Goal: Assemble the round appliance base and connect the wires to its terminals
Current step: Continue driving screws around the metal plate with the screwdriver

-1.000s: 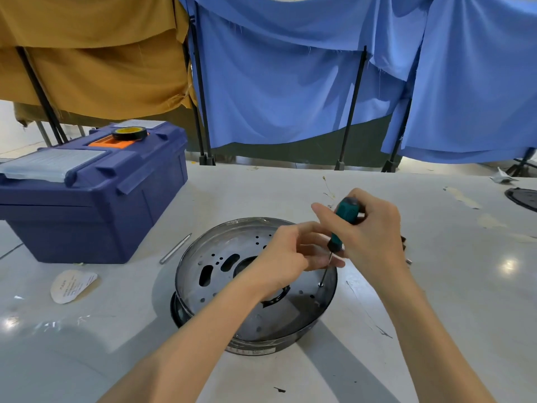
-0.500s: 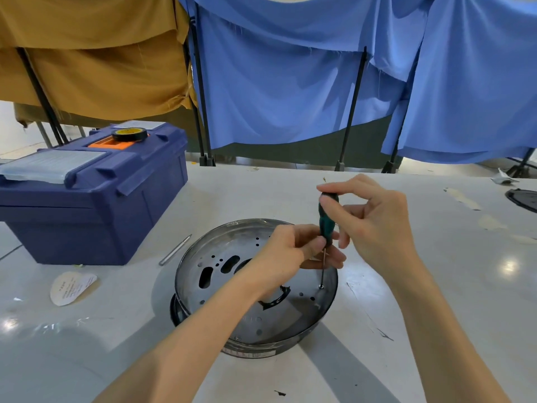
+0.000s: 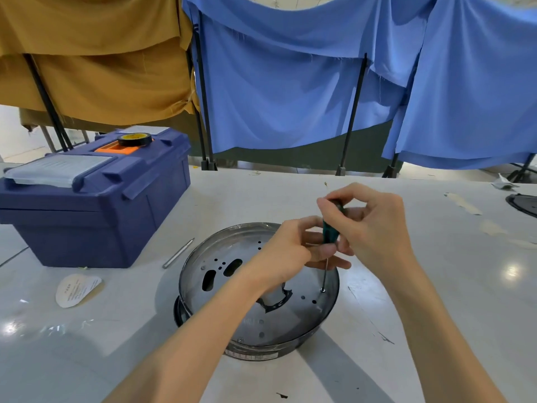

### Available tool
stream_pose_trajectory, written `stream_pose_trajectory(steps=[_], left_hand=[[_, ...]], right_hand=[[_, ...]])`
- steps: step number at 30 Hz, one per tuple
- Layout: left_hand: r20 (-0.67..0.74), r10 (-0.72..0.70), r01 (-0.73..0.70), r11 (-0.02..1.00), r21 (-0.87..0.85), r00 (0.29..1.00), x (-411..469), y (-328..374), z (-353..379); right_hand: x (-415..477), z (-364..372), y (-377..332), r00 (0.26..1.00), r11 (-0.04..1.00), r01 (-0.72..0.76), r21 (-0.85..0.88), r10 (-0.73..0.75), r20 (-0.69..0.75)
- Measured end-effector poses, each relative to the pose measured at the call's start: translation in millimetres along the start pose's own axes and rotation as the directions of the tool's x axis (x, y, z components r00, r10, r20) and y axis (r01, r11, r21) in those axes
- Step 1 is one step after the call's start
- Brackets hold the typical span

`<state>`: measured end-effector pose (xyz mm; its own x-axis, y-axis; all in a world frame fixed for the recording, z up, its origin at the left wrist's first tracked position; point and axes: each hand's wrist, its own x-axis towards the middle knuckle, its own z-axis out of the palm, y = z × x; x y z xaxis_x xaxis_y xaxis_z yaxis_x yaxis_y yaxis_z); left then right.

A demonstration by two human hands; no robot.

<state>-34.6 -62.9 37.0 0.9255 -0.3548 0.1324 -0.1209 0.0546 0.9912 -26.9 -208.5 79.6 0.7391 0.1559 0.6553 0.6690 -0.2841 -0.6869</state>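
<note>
Both hands close on the screwdriver (image 3: 329,232), the right hand (image 3: 374,231) pinching its handle and the left hand (image 3: 287,251) gripping it lower down, so any tilt could slip the tip off the screw (image 3: 322,290) in the round base (image 3: 232,257) on the table (image 3: 436,301).

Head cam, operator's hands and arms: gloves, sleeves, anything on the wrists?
No gloves on the left hand or right hand. No rings, watch or wristbands visible. The left forearm and right forearm are uncovered to the frame edge, with no sleeves in view.
</note>
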Motion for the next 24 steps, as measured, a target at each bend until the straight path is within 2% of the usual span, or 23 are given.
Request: stream_pose_trajectory(steps=[3, 5, 7, 10, 11, 12, 16, 18, 20, 22, 24], left_hand=[[-0.088, 0.025, -0.019, 0.998, 0.067, 0.996, 0.6, -6.6, 1.9], [-0.100, 0.024, -0.020, 0.999, 0.042, 0.995, 1.9, -8.3, 2.8], [-0.090, 0.014, -0.012, 1.000, 0.016, 0.996, 2.7, -8.5, 2.4], [-0.061, -0.001, 0.001, 1.000, 0.001, 0.998, 2.0, -10.1, 1.0], [-0.052, 0.001, -0.001, 1.000, -0.002, 0.999, 1.5, -10.7, 0.5], [-0.046, 0.004, -0.005, 1.000, -0.012, 0.999, 0.9, -10.7, 0.4], [-0.088, 0.035, -0.036, 0.999, -0.008, 0.996, 2.4, -10.5, 3.8], [-0.087, 0.034, -0.034, 0.999, -0.007, 0.996, 3.3, -12.7, 5.4], [-0.061, 0.030, -0.031, 0.999, -0.022, 0.998, 3.0, -14.6, 5.5], [-0.037, 0.031, -0.032, 0.999, -0.032, 0.999, 1.9, -14.8, 4.1], [-0.034, 0.029, -0.031, 0.998, -0.055, 0.999, 1.3, -14.3, 3.6]], right_hand=[[-2.4, 6.7, 2.7, 0.983, 0.992, -0.061, -0.108, 0.041, -0.179], [-2.0, 6.1, 4.1, 0.970, 0.982, -0.063, -0.177, 0.019, -0.243], [-2.4, 1.8, 2.8, 0.981, 0.982, -0.059, -0.181, 0.023, -0.193], [-4.9, -8.4, 0.4, 0.997, 0.997, -0.078, 0.000, 0.078, 0.021], [-5.9, -9.6, 1.8, 0.996, 0.995, -0.079, 0.055, 0.076, 0.046], [-7.0, -8.8, 4.0, 0.997, 0.996, -0.071, 0.061, 0.070, 0.020], [-8.1, 8.8, 8.1, 0.972, 0.986, -0.107, -0.127, 0.077, -0.222], [-7.5, 10.8, 7.9, 0.962, 0.976, -0.126, -0.177, 0.078, -0.260], [-4.8, 2.5, 4.0, 0.981, 0.985, -0.120, -0.125, 0.098, -0.169], [-3.1, -5.4, 1.3, 0.995, 0.994, -0.103, 0.020, 0.103, -0.017], [-4.8, -5.4, 3.5, 0.999, 0.999, -0.045, 0.019, 0.045, 0.006]])
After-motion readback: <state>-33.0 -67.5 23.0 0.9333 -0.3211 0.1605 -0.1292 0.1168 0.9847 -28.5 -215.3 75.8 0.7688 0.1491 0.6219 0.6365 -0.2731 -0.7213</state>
